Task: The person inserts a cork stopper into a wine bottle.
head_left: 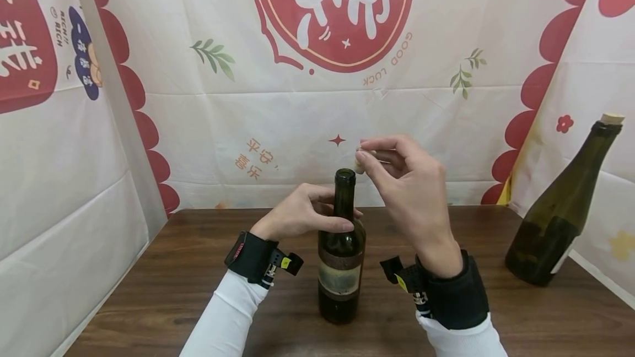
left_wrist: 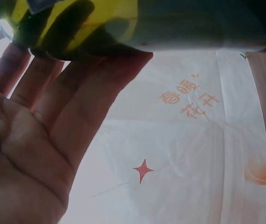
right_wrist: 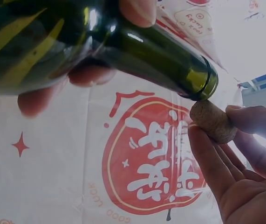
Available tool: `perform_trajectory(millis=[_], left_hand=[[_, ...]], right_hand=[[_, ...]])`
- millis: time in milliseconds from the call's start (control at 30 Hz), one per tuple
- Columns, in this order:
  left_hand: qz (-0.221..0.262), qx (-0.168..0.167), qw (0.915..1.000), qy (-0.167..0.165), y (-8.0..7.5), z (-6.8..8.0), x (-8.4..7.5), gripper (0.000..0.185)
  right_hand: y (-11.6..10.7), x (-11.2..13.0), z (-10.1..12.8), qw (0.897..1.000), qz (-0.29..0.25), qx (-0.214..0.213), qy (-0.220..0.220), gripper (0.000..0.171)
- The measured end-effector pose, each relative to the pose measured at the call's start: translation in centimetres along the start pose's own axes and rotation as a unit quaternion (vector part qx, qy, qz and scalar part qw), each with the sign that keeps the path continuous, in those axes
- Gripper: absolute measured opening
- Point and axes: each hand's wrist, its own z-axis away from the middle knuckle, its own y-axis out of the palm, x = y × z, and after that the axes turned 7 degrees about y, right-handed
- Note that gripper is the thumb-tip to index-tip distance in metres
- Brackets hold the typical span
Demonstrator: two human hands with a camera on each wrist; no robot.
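— What's closest to you there?

— Two white sleeves with black wrist straps, resting over a dark wooden table. Standing upright on the table between them is a dark green wine bottle with a worn label on its belly.

— Who has hold of it?

— The left hand does. Its fingers are wrapped round the shoulder and the lower neck, thumb on the near side. From the left wrist camera you see the palm and the fingers running up against the dark glass.

— And the other hand?

— The right hand is raised just above and to the right of the bottle's open mouth. It pinches a pale cork between thumb and fingertips. In the right wrist view the cork sits just beside the rim of the bottle mouth, very near it; whether they touch I cannot tell.

— Anything further back?

— On the right, near the table's far edge, a second green bottle leans against the cloth wall, its own stopper in the top. Behind everything hangs a white cloth backdrop with a large red emblem, green sprigs and a small red star.
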Motion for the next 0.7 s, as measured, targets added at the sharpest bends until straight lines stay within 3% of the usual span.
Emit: perform_trajectory(millis=[400, 700], left_hand=[[0.02, 0.029, 0.9994, 0.008, 0.31, -0.13, 0.04, 0.035], [0.024, 0.03, 0.9992, 0.004, 0.41, -0.14, -0.06, 0.034]], right_hand=[[0.11, 0.66, 0.32, 0.999, -0.039, 0.013, 0.003, 0.02], [0.39, 0.89, 0.49, 0.999, -0.045, 0.027, -0.006, 0.021]])
